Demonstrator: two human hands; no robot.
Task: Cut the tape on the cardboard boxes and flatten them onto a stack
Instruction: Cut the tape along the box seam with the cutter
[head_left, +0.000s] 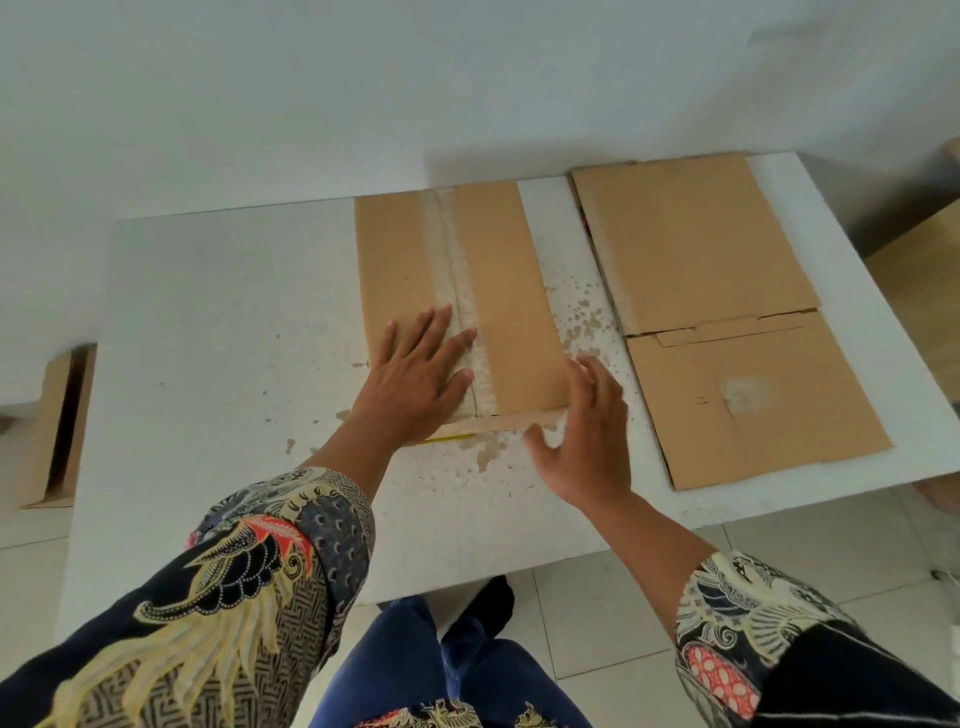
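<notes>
Right now the left hand (415, 374) lies flat with fingers straight and spread, pressing on the near end of the flattened brown cardboard box (462, 296) beside its wrinkled strip of clear tape (460, 270), which runs the length of the top face. The right hand (587, 431) hovers relaxed and spread just off that box's near right corner, holding nothing; whether its fingertips touch the edge is not clear. A thin yellow object (449, 439) peeks from under the box's near edge by the left wrist; it may be the cutter, though too little shows to tell. The box rests on the scuffed white table (208, 338), and well to its right lies the stack of flattened brown cardboard (727, 322), reaching close to the table's right and near edges. As a judgement, the box is nearly ready to move to the stack, and the risks follow from that: if the tape along the seam is not fully cut, the box may spring back open once the pressing hand lifts; sliding it sideways could drag the yellow object off the table; and dropping it carelessly onto the stack could nudge the stack over the table's edge. Another brown cardboard piece (57, 431) stands on the floor at the left.
</notes>
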